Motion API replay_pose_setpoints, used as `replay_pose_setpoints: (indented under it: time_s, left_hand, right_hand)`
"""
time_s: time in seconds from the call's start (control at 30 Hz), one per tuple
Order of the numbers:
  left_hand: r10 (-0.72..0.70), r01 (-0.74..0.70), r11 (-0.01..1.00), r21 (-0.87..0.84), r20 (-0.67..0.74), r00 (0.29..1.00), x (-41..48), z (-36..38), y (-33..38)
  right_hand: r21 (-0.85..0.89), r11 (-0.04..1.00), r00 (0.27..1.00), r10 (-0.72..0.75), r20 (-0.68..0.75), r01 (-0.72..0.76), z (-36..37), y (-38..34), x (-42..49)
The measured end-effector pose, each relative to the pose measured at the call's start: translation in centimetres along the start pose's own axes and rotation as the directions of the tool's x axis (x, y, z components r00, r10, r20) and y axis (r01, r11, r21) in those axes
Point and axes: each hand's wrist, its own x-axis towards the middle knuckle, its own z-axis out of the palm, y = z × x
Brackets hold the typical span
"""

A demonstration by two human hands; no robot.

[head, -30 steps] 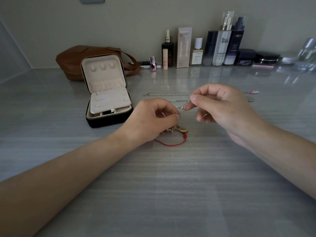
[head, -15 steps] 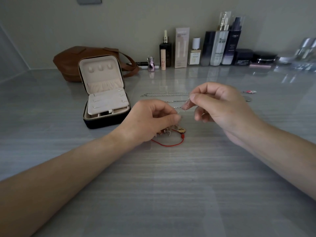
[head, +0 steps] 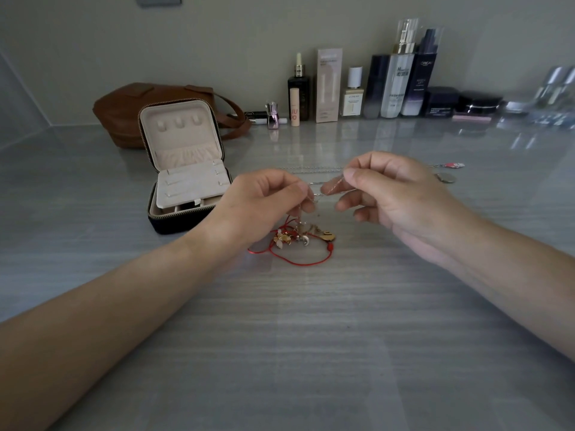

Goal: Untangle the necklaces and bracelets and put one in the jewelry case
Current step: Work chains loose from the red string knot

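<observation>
Nearest, on the grey table [head: 280, 337]: a tangle of red cord [head: 298, 262] and gold charms [head: 300, 236]. Just above it, left hand [head: 264, 203] and right hand [head: 395, 194], close but apart, each pinching a thin chain [head: 333, 184] between thumb and forefinger, other fingers curled; a strand dropping from the left pinch to the charms. Behind the hands, more chains [head: 314, 171] flat on the table. Left of them, case [head: 174, 223] open, lid upright. Farther back, a brown bag [head: 124, 110] and bottles [head: 398, 76] along the wall.
</observation>
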Motion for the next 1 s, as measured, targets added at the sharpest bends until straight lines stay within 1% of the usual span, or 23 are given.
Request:
replay_pose_setpoints:
  time_s: [0.13, 0.23, 0.43, 0.6, 0.87, 1.0]
  left_hand:
    - [0.004, -0.004, 1.0, -0.004, 0.034, 0.999, -0.04, 0.19, -0.13]
    - [0.016, -0.016, 1.0, 0.006, 0.065, 0.998, -0.18, 0.17, -0.08]
    - [0.036, -0.042, 0.997, 0.058, 0.106, 0.994, -0.32, 0.04, -0.1]
    - [0.032, -0.038, 0.998, 0.052, 0.106, 0.994, -0.37, 0.2, 0.02]
    - [-0.009, 0.006, 0.998, 0.065, 0.046, 0.999, -0.21, 0.09, 0.16]
    - [-0.022, 0.021, 0.999, 0.027, 0.01, 1.0, -0.14, 0.07, 0.34]
  right_hand:
    - [0.163, 0.986, 0.998, 0.032, 0.051, -0.04, 0.22, 0.01, 0.06]
    - [0.231, 0.971, 0.997, 0.046, 0.059, -0.059, 0.14, 0.15, 0.26]
    - [0.25, 0.966, 0.998, 0.061, 0.019, -0.064, 0.2, 0.31, 0.43]
    - [0.276, 0.955, 0.993, 0.091, 0.069, -0.106, 0.24, 0.12, 0.22]
    - [0.214, 0.974, 0.996, 0.07, 0.05, -0.079, 0.04, 0.36, 0.44]
    - [0.1, 0.994, 0.997, 0.048, 0.052, -0.053, -0.43, 0.29, 0.4]
